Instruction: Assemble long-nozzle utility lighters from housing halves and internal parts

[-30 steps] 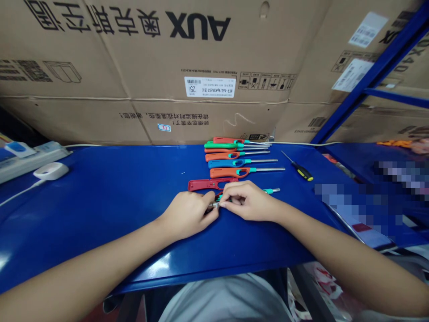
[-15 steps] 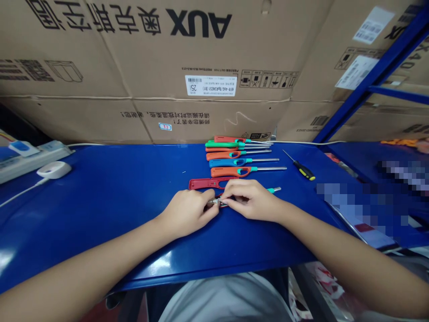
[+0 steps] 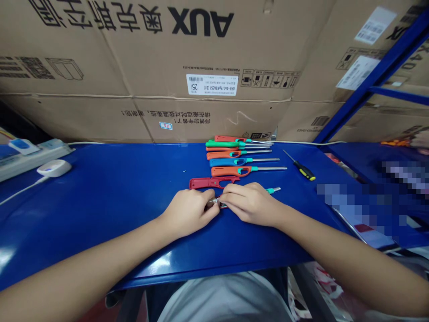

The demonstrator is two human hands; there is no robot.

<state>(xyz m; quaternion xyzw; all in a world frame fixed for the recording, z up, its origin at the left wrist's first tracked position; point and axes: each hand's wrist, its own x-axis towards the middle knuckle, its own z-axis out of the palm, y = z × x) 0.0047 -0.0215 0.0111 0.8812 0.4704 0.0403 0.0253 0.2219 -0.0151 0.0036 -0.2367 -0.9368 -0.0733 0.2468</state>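
Note:
My left hand (image 3: 187, 212) is closed around the rear of an opened gas lighter (image 3: 222, 204), with a bit of its clear inner part showing at the fingertips. Thumb and fingers of my right hand (image 3: 251, 203) pinch at the middle of the same lighter; whatever small piece they hold is hidden. The lighter's teal collar and short metal tip (image 3: 274, 190) stick out beyond my right hand. Just behind my hands lies a loose red handle half (image 3: 208, 182), hollow side up. Several whole lighters, among them an orange lighter (image 3: 231, 171) and a blue lighter (image 3: 228, 162), lie in a row farther back.
A yellow-and-black screwdriver (image 3: 304, 171) lies right of the lighters. A white power strip (image 3: 36, 158) and a white plug-like device (image 3: 54, 168) with a cable are at the left. Large cardboard boxes (image 3: 140, 80) wall off the back. Another person's hand (image 3: 421, 141) shows far right.
My right hand's fingers have closed together and shifted slightly down over the lighter. My left hand stays in place. Another person's hand has come into view at the far right.

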